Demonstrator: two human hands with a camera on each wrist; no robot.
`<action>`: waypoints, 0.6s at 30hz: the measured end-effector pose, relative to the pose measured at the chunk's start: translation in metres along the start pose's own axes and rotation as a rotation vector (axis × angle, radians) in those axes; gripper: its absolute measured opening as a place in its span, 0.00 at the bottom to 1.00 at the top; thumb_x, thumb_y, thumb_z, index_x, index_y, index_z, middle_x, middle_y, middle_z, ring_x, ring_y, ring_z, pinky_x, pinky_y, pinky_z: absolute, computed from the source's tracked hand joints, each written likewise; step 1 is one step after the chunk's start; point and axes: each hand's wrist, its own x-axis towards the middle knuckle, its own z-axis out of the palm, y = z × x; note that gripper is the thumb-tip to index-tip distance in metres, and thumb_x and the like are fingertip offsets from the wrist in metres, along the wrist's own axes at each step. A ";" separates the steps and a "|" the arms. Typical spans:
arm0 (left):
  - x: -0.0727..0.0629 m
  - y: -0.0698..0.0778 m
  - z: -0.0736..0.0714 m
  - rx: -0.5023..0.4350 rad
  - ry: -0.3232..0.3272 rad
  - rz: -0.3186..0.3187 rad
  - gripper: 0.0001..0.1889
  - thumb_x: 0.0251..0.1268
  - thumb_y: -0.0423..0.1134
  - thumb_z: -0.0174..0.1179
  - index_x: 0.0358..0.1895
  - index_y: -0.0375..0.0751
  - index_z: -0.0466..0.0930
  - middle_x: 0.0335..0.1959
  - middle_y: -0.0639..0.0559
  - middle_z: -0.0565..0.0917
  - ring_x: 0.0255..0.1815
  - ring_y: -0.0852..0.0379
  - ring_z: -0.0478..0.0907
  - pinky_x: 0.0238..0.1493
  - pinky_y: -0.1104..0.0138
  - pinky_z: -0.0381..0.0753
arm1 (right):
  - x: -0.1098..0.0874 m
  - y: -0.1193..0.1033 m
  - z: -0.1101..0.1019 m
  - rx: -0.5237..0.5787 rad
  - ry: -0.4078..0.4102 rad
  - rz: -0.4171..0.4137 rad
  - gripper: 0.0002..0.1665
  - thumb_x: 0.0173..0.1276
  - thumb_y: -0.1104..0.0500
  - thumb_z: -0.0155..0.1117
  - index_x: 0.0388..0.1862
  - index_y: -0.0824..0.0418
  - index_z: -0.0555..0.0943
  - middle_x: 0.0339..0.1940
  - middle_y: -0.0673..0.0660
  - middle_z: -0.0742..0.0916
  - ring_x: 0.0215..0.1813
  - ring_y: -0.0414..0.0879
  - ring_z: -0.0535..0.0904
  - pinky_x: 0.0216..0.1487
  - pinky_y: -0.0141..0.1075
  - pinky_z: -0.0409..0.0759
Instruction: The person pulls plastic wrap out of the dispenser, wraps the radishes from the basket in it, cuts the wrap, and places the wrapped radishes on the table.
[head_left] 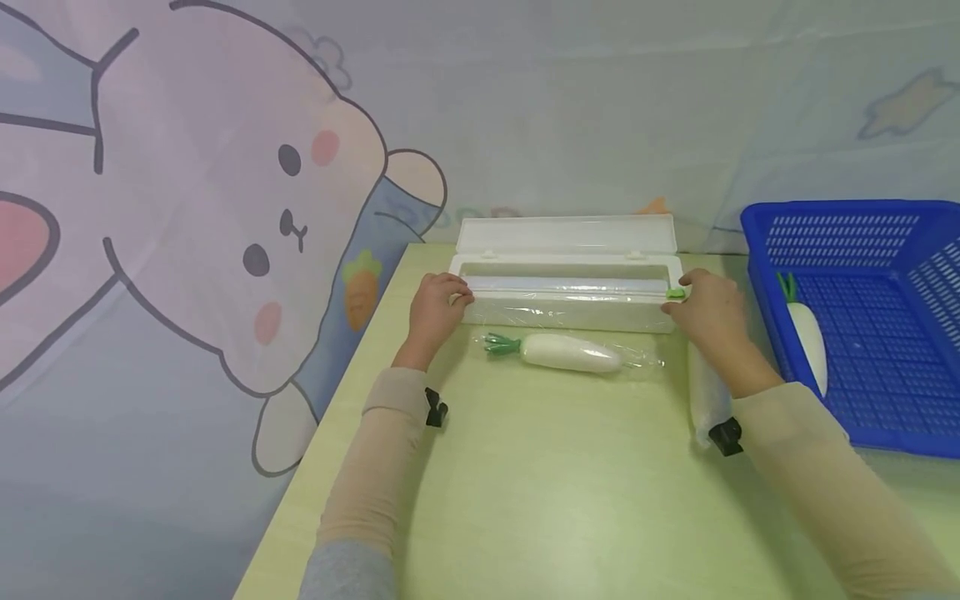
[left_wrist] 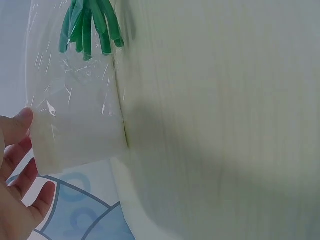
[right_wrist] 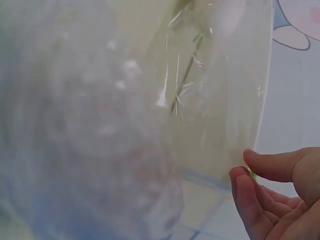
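Observation:
A white cling film dispenser [head_left: 570, 315] stands at the table's far edge, its lid [head_left: 566, 234] raised. My left hand [head_left: 438, 307] holds its left end; in the left wrist view the thumb [left_wrist: 22, 120] lies along its edge. At the other end, my right hand [head_left: 708, 308] pinches the small green slide cutter [head_left: 677, 293], and a bit of green shows between thumb and fingers in the right wrist view. Clear film [left_wrist: 75, 95] spreads over the dispenser's front. Just before it lies a white radish [head_left: 570, 353] with green leaves, wrapped in clear film.
On the right a blue basket [head_left: 795, 417] contains another white radish [head_left: 810, 346]. A film-covered roll-shaped thing [head_left: 707, 392] lies under my right forearm, left of the basket. Behind the table hangs a cartoon-printed cloth [head_left: 570, 108].

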 end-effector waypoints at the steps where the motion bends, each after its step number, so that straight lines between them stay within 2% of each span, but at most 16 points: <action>1: 0.000 0.000 0.001 -0.005 0.002 0.000 0.05 0.61 0.34 0.66 0.35 0.35 0.87 0.46 0.46 0.84 0.50 0.46 0.74 0.51 0.57 0.74 | 0.000 -0.001 0.002 0.009 0.013 -0.007 0.27 0.61 0.60 0.66 0.54 0.75 0.74 0.46 0.75 0.82 0.49 0.72 0.76 0.48 0.58 0.74; 4: -0.002 0.000 0.003 -0.012 0.002 0.003 0.05 0.62 0.33 0.64 0.35 0.35 0.86 0.47 0.45 0.83 0.52 0.45 0.73 0.54 0.55 0.72 | -0.002 -0.002 0.006 0.031 0.043 -0.044 0.22 0.60 0.65 0.62 0.52 0.75 0.76 0.38 0.71 0.85 0.37 0.64 0.80 0.37 0.51 0.76; 7: -0.004 0.001 0.003 -0.026 -0.010 0.010 0.05 0.63 0.33 0.63 0.34 0.35 0.85 0.50 0.45 0.82 0.55 0.43 0.73 0.57 0.53 0.70 | -0.004 -0.003 0.008 0.048 0.043 -0.084 0.20 0.58 0.67 0.56 0.50 0.73 0.78 0.30 0.66 0.86 0.23 0.54 0.76 0.25 0.42 0.71; 9: -0.007 0.002 0.003 -0.038 -0.018 0.017 0.04 0.63 0.33 0.63 0.34 0.35 0.84 0.50 0.45 0.81 0.56 0.43 0.72 0.59 0.50 0.68 | -0.004 -0.003 0.008 0.053 0.036 -0.102 0.20 0.57 0.67 0.54 0.49 0.72 0.78 0.29 0.65 0.85 0.21 0.50 0.72 0.23 0.39 0.67; 12: -0.013 0.001 0.001 -0.064 -0.021 0.025 0.04 0.63 0.33 0.63 0.33 0.35 0.83 0.50 0.44 0.81 0.57 0.43 0.71 0.59 0.45 0.65 | -0.005 -0.003 0.008 0.032 0.012 -0.139 0.20 0.58 0.66 0.52 0.49 0.71 0.79 0.27 0.62 0.84 0.23 0.50 0.72 0.25 0.38 0.66; 18: -0.026 -0.003 -0.004 -0.119 -0.030 0.046 0.03 0.64 0.31 0.62 0.34 0.35 0.82 0.48 0.44 0.82 0.58 0.44 0.71 0.59 0.45 0.63 | -0.003 -0.004 0.010 -0.048 -0.061 -0.203 0.21 0.63 0.63 0.56 0.54 0.68 0.78 0.29 0.61 0.81 0.29 0.53 0.74 0.30 0.45 0.71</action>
